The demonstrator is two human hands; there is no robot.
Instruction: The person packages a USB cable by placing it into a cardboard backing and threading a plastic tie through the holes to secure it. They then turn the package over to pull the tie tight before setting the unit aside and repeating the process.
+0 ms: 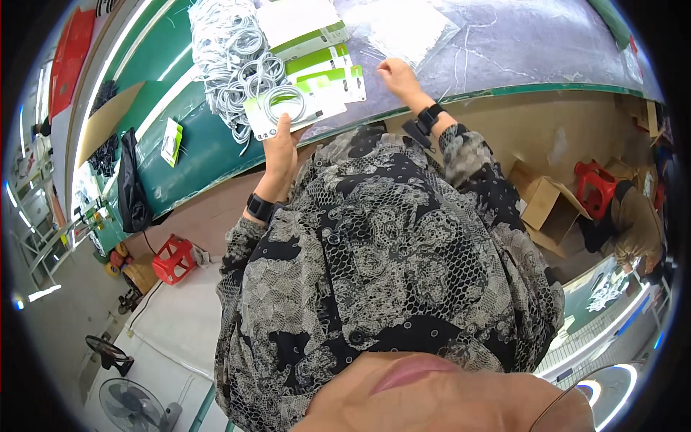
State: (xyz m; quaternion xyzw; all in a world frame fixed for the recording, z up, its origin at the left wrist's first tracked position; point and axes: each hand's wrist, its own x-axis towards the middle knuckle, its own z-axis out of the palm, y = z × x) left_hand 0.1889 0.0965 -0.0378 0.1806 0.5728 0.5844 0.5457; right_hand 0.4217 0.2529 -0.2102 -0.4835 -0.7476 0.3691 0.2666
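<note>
My left hand [279,155] grips the lower edge of a white and green packaging card [263,131], thumb on top. A coiled grey-white cable [285,93] lies against that card. Just right of the cards, my right hand [400,81] is held over the table with its fingertips pinched; what they hold, if anything, is too small to make out. Beyond the left hand, a heap of coiled white cables [227,43] sits beside several overlapping white and green cards [317,61]. Past the right hand lies a clear bag [410,32] of thin white pieces.
The table [518,57] has a grey-purple top here and a green section [194,155] at left, where another carded item [171,142] and a black bag [134,183] lie. Red stools [175,259], an open cardboard box [551,205] and another person [637,223] are nearby.
</note>
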